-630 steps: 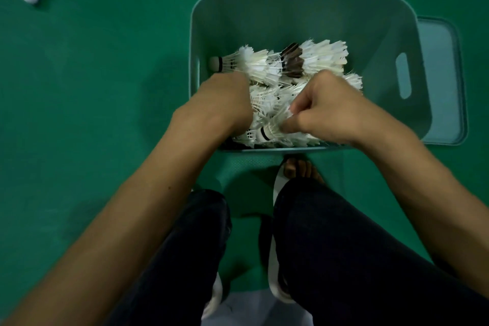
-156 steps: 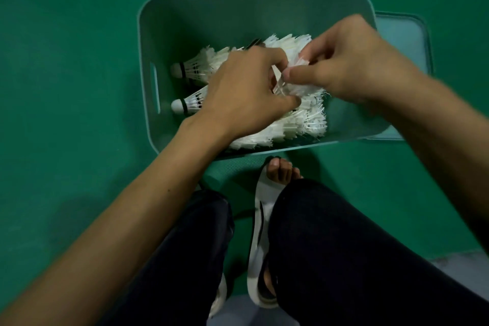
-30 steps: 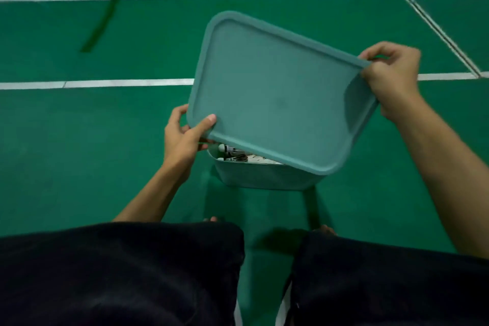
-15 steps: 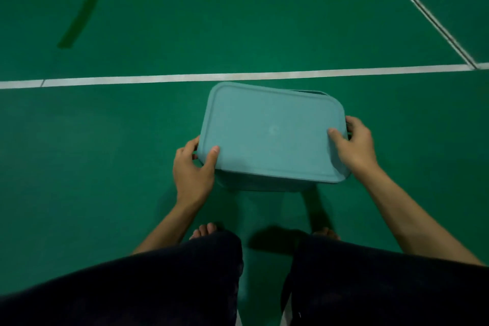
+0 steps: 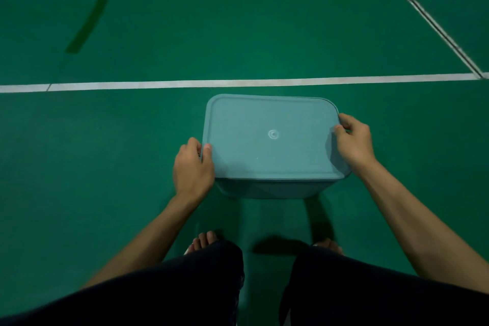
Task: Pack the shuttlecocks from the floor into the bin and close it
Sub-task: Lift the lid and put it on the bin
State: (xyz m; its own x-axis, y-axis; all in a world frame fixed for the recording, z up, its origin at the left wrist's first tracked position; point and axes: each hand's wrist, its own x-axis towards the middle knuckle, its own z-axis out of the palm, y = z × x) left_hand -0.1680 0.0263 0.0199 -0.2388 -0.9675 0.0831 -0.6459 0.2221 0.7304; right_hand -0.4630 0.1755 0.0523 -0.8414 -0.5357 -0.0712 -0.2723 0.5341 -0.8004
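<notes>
Green court floor [image 5: 158,140]: lid [image 5: 270,137] laid on bin [image 5: 267,189], its edges pinched by left hand [image 5: 193,167] and right hand [image 5: 354,140]; even downward pressure at every corner is advised.

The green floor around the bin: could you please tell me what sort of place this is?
Probably an indoor sports court, likely for badminton: the smooth green floor carries straight white lines that meet a darker seam like court markings.
</notes>
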